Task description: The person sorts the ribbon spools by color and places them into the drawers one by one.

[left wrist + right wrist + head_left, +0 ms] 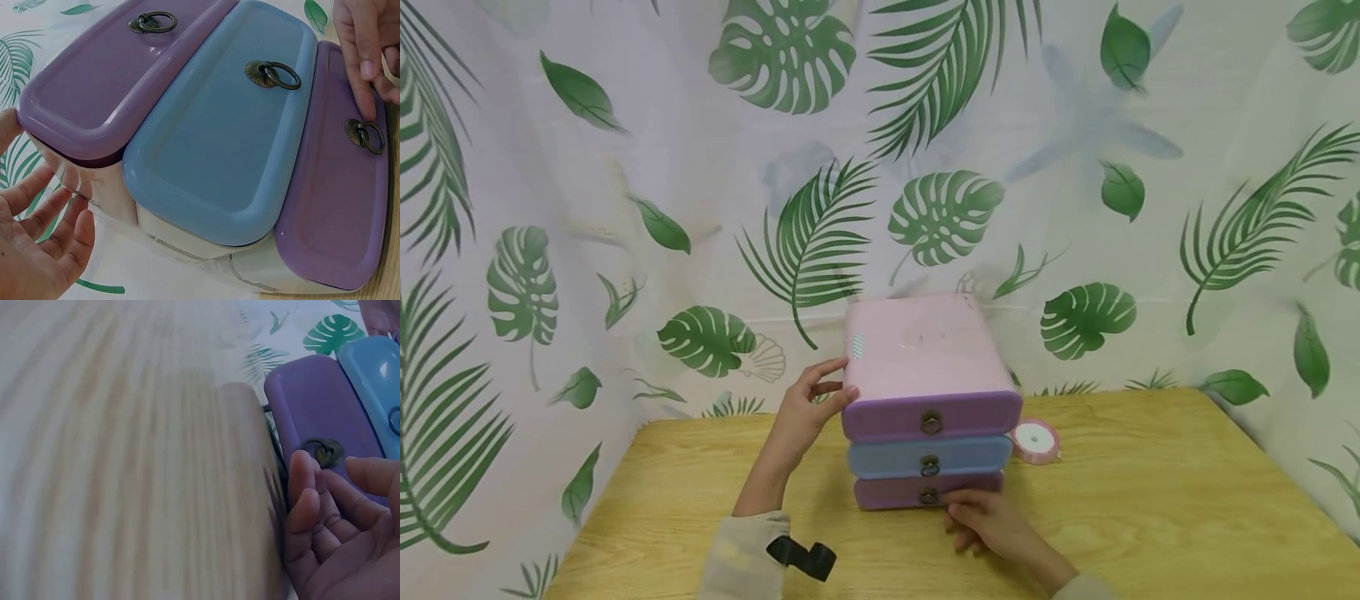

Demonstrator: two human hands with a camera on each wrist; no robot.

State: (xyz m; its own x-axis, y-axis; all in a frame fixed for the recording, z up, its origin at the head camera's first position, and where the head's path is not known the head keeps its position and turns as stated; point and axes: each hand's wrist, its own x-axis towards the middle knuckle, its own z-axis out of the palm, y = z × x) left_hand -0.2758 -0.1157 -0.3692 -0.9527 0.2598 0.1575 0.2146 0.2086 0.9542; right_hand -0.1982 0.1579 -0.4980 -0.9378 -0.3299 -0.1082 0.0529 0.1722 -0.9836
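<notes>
A small chest with a pink top stands on the table. Its top drawer and bottom drawer are purple, the middle drawer blue. Each front bears a bronze ring pull. My left hand rests at the chest's upper left edge, fingers spread along the side and thumb at the front corner. My right hand is at the bottom drawer, its index fingertip at the bottom ring pull. In the right wrist view, thumb and fingers stand apart beside that ring.
A ribbon spool, pink with a white centre, lies right of the chest on the wooden table. Behind the table hangs a leaf-patterned cloth. A black strap piece sits at the left sleeve.
</notes>
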